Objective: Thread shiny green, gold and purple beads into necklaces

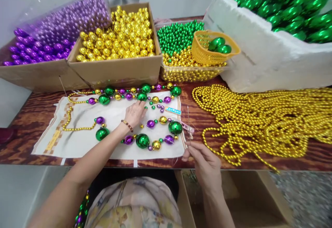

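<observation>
Your right hand (204,162) has thumb and finger pinched on a thin needle (188,122). The needle is long and straight, and its free tip points away from you, toward the clear tub (193,69). It sticks out past your fingertips. Your left hand (135,114) is palm down over the white cloth (80,145), fingers close to small loose beads (153,107); I can't tell if they pinch one. Nearer you, a bead string (143,141) runs left to right, its right end curling back. The blue label (173,110) and the yellow label (53,140) have writing too small to read. Gold bead chains (246,117) lie to your right.
</observation>
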`<state>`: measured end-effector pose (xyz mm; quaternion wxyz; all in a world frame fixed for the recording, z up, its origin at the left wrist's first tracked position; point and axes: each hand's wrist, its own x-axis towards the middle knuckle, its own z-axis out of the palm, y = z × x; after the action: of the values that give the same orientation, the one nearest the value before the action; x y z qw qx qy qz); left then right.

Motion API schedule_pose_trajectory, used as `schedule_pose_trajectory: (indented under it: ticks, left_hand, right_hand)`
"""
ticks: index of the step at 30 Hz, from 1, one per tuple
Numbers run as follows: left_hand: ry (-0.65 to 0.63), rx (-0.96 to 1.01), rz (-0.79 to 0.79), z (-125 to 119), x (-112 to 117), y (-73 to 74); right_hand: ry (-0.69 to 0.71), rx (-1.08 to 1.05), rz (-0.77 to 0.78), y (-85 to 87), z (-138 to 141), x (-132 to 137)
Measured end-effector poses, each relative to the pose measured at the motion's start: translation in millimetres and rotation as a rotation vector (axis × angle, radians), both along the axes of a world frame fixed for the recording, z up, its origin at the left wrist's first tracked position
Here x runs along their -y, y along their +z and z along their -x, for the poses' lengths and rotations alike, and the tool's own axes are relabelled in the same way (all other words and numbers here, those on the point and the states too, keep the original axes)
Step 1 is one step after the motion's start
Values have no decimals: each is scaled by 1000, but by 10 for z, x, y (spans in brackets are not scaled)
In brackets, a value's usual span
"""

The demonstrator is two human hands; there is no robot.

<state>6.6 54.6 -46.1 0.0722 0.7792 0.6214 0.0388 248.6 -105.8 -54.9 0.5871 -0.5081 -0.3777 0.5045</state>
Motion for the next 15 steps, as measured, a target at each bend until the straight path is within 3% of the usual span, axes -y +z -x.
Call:
schedule_pose_trajectory:
  ticks: [4,8,12,15]
  left_hand:
    - [-55,194,-140,64,-76,182]
    - [-301,370,-349,-174,-368,601]
    - [-496,352,-445,-855,-905,1018]
    - [-524,288,-422,-1541,-1396,1232]
  right_hand:
    - [-15,-18,25,-17,45,-23]
    - [-54,-34,23,-141,91,-7]
    - [-211,10,3,-388,148,128]
    - [-303,58,7,-564,218,221]
